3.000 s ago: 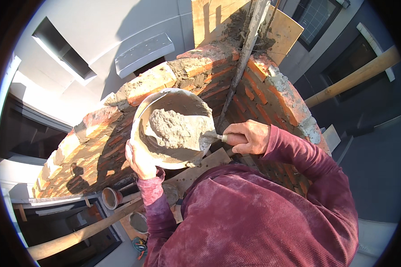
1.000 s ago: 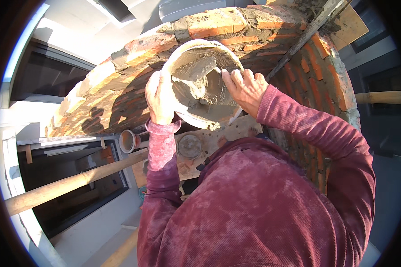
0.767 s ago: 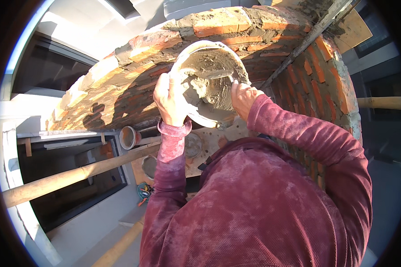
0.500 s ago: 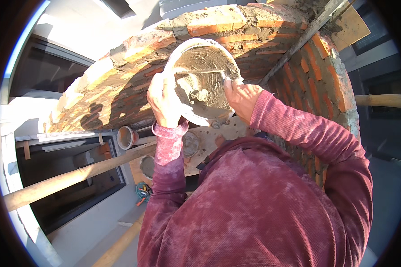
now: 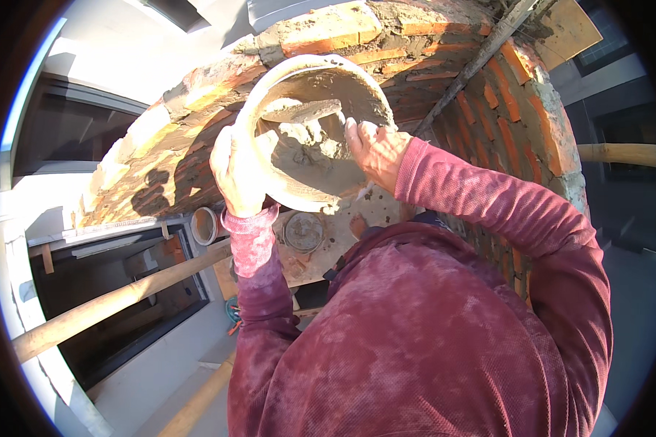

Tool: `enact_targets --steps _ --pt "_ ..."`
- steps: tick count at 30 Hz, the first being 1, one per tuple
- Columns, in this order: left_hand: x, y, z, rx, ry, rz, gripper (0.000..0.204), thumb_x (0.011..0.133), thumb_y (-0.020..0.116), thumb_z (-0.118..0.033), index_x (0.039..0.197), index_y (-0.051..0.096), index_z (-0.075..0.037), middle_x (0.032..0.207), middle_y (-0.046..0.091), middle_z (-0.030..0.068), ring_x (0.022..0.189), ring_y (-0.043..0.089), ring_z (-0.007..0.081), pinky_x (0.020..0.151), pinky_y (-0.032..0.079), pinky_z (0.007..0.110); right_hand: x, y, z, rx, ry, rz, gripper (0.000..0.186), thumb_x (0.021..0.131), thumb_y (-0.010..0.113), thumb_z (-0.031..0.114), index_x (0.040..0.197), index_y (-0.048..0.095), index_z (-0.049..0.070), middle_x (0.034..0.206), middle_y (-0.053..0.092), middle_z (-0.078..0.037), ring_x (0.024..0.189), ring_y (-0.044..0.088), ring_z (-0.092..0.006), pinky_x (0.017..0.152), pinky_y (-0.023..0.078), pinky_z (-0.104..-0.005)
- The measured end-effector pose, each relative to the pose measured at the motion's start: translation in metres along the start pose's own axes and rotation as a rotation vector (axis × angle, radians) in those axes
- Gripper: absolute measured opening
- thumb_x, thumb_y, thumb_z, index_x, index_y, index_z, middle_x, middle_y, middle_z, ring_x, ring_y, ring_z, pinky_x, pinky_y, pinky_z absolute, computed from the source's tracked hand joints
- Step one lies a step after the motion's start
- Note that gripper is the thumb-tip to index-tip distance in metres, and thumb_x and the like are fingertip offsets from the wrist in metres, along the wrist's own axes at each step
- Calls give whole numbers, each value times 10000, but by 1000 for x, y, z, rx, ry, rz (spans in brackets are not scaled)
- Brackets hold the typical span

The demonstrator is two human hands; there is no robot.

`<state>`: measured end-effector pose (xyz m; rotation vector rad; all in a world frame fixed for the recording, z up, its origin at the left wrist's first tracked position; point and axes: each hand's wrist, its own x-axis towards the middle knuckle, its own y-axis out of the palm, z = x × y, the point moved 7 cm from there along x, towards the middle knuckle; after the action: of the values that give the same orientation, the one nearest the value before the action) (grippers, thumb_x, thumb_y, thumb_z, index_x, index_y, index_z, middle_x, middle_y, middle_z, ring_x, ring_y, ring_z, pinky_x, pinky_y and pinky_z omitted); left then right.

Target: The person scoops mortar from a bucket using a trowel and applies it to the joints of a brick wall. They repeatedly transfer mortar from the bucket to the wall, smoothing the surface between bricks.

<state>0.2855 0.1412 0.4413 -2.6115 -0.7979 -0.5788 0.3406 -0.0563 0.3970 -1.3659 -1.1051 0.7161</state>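
A pale round bucket (image 5: 264, 84) is tilted in front of me with grey wet mortar (image 5: 321, 156) inside. My left hand (image 5: 238, 175) grips its left side, fingers partly hidden behind the wall. My right hand (image 5: 377, 153) reaches over the right rim, closed round the handle of a trowel (image 5: 299, 111). The trowel's mortar-smeared blade lies inside the bucket, above a lump of mortar. Beyond the bucket curves a brick wall (image 5: 328, 30) with rough mortar joints.
Bamboo poles (image 5: 124, 302) cross at the left, another pole (image 5: 623, 154) at the right. A straight bar (image 5: 481, 62) slants along the wall. Below, a board (image 5: 335, 233) carries a round mortar container (image 5: 304, 231); a small bucket (image 5: 205, 226) stands near the window frame.
The bucket has shifted left and looks nearer and more tilted, both hands moving with it. The trowel blade has turned, showing more of its flat face.
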Motion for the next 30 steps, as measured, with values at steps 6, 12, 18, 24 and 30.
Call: enact_targets --steps 6,12,18,24,30 --pt "-3 4 2 151 114 11 247 985 490 -182 871 570 21 734 548 41 650 497 115 592 414 269 -43 19 -8 134 50 272 555 760 609 142 1235 455 -101 818 565 -127 594 644 -236 513 523 -330" --pt "-1 36 -13 159 4 59 211 960 526 -154 902 588 39 697 539 69 626 474 136 585 396 282 -1 15 -62 225 275 617 403 793 577 168 1113 551 -75 866 682 -206 821 694 -314 708 555 -413" --pt "-1 67 -29 23 -29 181 251 965 504 -125 751 482 4 664 392 -10 595 366 96 530 294 265 -25 71 -76 598 156 762 377 722 625 177 1034 594 -32 885 666 -212 919 649 -384 781 523 -422" --pt "-10 63 -39 0 68 139 231 974 514 -164 829 537 14 701 473 -2 624 409 82 549 333 249 -47 57 -54 1011 127 657 436 662 640 99 1069 572 -40 853 649 -175 811 646 -350 717 505 -393" --pt "-24 50 -39 -49 88 30 190 987 495 -153 869 521 -6 763 489 8 690 437 90 604 350 254 -55 32 -47 1372 241 656 573 712 623 67 1270 516 -6 839 632 -135 657 631 -268 585 517 -353"
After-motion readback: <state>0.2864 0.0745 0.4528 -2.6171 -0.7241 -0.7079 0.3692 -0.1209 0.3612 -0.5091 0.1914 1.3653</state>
